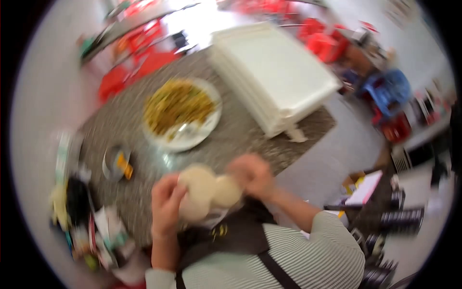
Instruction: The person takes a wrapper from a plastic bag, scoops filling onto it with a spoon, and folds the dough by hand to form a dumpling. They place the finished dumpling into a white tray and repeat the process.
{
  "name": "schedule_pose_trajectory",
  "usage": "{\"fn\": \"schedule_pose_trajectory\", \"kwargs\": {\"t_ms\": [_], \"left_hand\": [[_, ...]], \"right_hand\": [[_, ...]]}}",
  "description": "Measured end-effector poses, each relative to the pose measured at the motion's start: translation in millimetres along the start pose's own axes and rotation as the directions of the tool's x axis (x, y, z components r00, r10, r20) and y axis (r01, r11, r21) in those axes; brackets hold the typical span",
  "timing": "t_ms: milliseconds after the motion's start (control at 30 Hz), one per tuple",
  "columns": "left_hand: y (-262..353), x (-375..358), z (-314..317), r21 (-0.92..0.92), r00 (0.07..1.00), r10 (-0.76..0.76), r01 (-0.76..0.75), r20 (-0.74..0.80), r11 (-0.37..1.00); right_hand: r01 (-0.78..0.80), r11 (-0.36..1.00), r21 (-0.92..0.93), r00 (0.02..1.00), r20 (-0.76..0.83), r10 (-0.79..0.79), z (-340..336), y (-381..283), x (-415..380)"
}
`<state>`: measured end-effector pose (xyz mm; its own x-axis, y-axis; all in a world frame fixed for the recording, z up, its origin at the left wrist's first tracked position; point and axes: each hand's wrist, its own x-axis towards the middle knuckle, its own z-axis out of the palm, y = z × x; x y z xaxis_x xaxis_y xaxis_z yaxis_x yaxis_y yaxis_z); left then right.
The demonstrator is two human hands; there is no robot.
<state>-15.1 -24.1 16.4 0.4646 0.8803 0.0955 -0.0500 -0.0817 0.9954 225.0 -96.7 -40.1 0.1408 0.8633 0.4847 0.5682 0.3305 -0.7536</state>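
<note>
Several thin, round, pale dough wrappers (198, 190) are held in front of the apron, over the near edge of the grey stone table (231, 139). My left hand (166, 200) grips their left side, its thumb and fingers closed on them. At their right edge is my right hand (252, 177), its fingers bent together and blurred by motion; what it pinches, if anything, cannot be made out. Beyond my hands a white plate (211, 126) bears a heap of yellowish shredded filling (178, 107). A spoon-like shiny utensil (184, 131) lies on its near part.
A stack of white trays (274, 62) stands at the table's far right. On the left is a small metal bowl (114, 164) with an orange item (124, 166). Bags and bottles crowd the lower left. Blue and red stools (391, 91) stand at the right.
</note>
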Motion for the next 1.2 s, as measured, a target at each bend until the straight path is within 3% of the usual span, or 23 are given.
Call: {"fn": "schedule_pose_trajectory", "kwargs": {"t_ms": [33,67,133,167,233,267,333,533,567,633,800,900,933,1000,1033,1067,1133,1200], "left_hand": [[-6.8,-0.1,-7.5,-0.202,0.997,-0.071,0.064,-0.029,0.977],[-14.7,3.3,-11.9,-0.407,0.994,-0.103,0.080,-0.034,0.910],[-27.8,1.4,-26.7,-0.631,0.986,-0.157,0.082,-0.064,0.772],[-29.5,2.8,-32.3,-0.633,0.981,-0.164,0.059,-0.107,0.772],[-34.8,0.9,-42.1,-0.732,0.982,-0.183,0.097,-0.038,0.675],[-39.5,-2.1,-46.1,-0.739,0.980,-0.186,0.077,-0.065,0.670],[-49.3,-8.5,-53.1,-0.749,0.964,-0.230,0.057,-0.130,0.660],[-59.6,-19.2,-66.6,-0.695,0.919,-0.312,0.059,-0.243,0.717],[-59.1,-16.7,-66.3,-0.698,0.917,-0.309,0.049,-0.253,0.715],[-58.8,-11.0,-62.7,-0.750,0.917,-0.339,0.072,-0.210,0.657],[-75.6,-5.7,-59.1,-0.810,0.932,-0.338,0.095,-0.133,0.578],[-77.0,-2.6,-64.3,-0.793,0.925,-0.352,0.106,-0.142,0.600],[-77.8,-2.1,-65.0,-0.768,0.919,-0.371,0.140,-0.135,0.625],[-87.7,4.9,-59.8,-0.783,0.929,-0.358,0.150,-0.098,0.604],[-93.2,8.1,-55.8,-0.793,0.941,-0.333,0.152,-0.067,0.589],[-97.8,9.7,-52.9,-0.794,0.940,-0.334,0.154,-0.065,0.588],[-103.1,13.4,-48.8,-0.829,0.924,-0.379,0.174,-0.048,0.531],[-105.6,19.2,-46.8,-0.844,0.927,-0.373,0.168,-0.041,0.510]], "right_hand": [[-0.198,0.971,0.135,0.980,0.000,0.200,-1.2,5.8,11.6],[-0.068,0.994,-0.081,0.997,-0.034,0.065,-7.0,15.0,27.8],[0.040,0.955,-0.293,0.999,0.007,-0.039,-3.9,31.8,51.4],[0.062,0.960,-0.272,0.998,0.043,-0.053,1.1,40.2,59.2],[0.054,0.928,-0.368,0.990,0.140,-0.002,15.2,58.8,67.0],[0.073,0.930,-0.360,0.986,0.167,-0.013,20.0,62.5,70.4],[-0.089,0.939,-0.333,0.951,0.251,0.179,28.6,68.7,77.4],[0.047,0.946,-0.322,0.946,0.319,0.062,36.4,67.4,84.6],[0.031,0.964,-0.265,0.963,0.266,0.042,40.1,59.2,91.0],[0.083,0.972,-0.220,0.985,0.168,-0.046,48.9,48.8,104.1],[0.127,0.927,-0.352,0.972,0.232,-0.044,60.7,65.1,106.6],[-0.025,0.959,-0.282,0.944,0.310,0.116,48.7,57.2,97.8],[-0.025,0.958,-0.285,0.940,0.320,0.120,47.7,59.3,100.0],[-0.072,0.963,-0.258,0.982,0.152,0.114,48.3,65.4,106.8],[0.023,0.958,-0.285,0.987,0.159,0.024,50.6,73.8,105.5],[0.022,0.958,-0.287,0.987,0.160,0.026,49.1,74.0,102.0],[-0.061,0.957,-0.283,0.941,0.304,0.150,48.0,68.6,94.2],[-0.142,0.965,-0.223,0.935,0.291,0.204,47.0,65.0,95.6]]}}
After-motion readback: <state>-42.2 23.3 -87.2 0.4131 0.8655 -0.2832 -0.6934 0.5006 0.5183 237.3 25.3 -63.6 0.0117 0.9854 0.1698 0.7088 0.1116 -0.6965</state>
